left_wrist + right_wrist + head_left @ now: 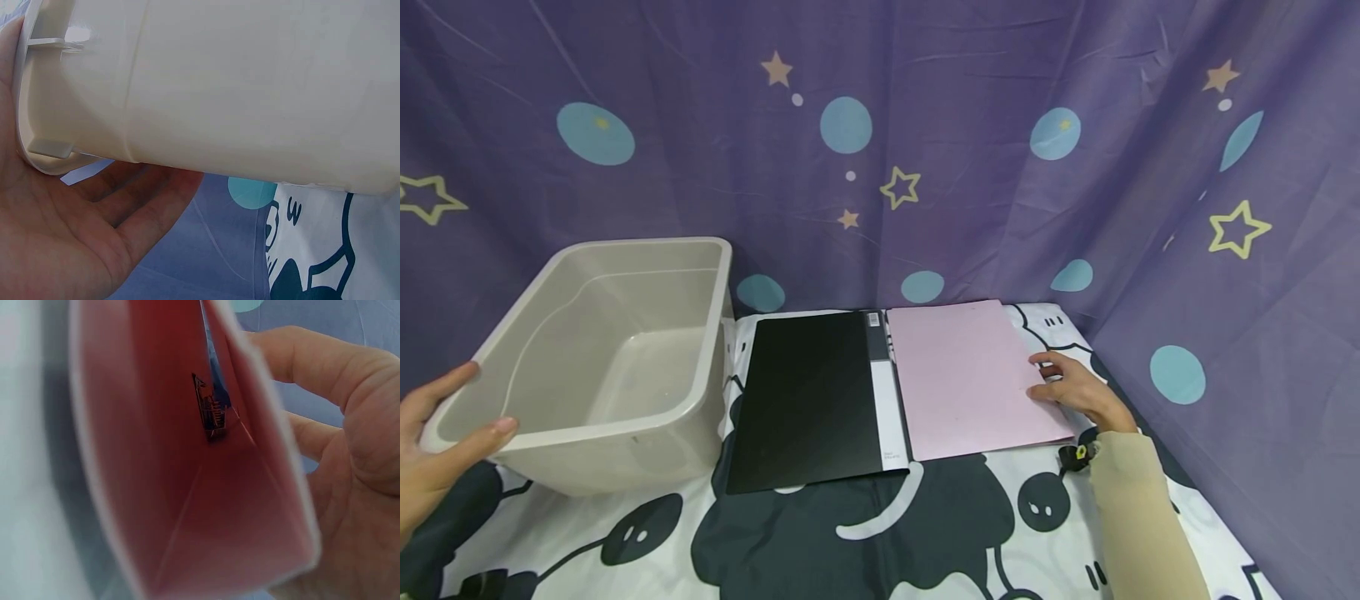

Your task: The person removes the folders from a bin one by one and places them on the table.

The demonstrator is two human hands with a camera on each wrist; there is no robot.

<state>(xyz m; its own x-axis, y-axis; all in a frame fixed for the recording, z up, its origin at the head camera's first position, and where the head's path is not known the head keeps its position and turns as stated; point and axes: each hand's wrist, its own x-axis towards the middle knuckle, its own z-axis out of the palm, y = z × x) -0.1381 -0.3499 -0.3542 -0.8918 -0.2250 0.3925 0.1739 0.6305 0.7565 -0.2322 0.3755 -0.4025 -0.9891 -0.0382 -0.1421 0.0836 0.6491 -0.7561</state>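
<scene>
A beige plastic bin (625, 450) stands empty at the left of the table. My left hand (445, 417) holds its near left corner, thumb along the front wall and fingers along the side rim. In the left wrist view the flat palm (75, 237) lies under the bin's rim (50, 150). A black folder (805, 400) lies shut in the middle. Touching its right side is a pink folder (962, 375). My right hand (1052, 379) grips the pink folder's right edge. In the right wrist view that folder (187, 487) gapes slightly, with my fingers (312, 362) curled behind its cover.
A black-and-white cartoon cloth (865, 533) covers the table. A purple curtain (925, 167) with stars and dots hangs close behind and along the right side (1262, 375). A small black and yellow object (1078, 454) sits by my right wrist.
</scene>
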